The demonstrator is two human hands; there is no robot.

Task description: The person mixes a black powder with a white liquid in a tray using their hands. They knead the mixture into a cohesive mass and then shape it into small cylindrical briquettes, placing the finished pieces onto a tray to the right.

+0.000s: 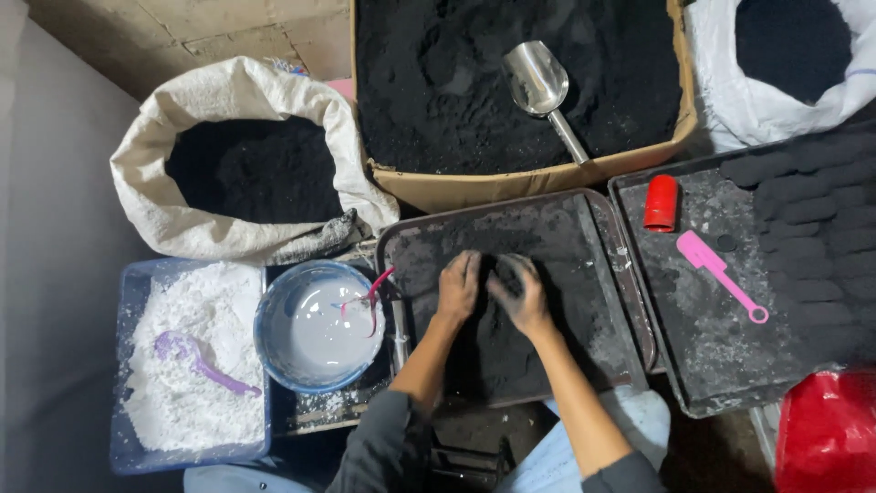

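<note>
A dark metal tray (602,237) lies in front of me, covered with black powder. My left hand (459,285) and my right hand (517,292) are both down in a mound of black powder (488,324) at the tray's middle, fingers curled and pressing into it, blackened with dust. The two hands sit close together, nearly touching. Exactly what is under the fingers is hidden by the powder.
A cardboard box (511,187) of black powder with a metal scoop (538,87) sits behind the tray. Two white sacks (237,91) (739,100) hold black powder. Left are a bowl of whitish liquid (315,329) and a blue tub of white powder (192,356) with a purple spoon. A right tray (721,365) holds a red cylinder (661,203), pink spatula (719,272) and dark briquettes.
</note>
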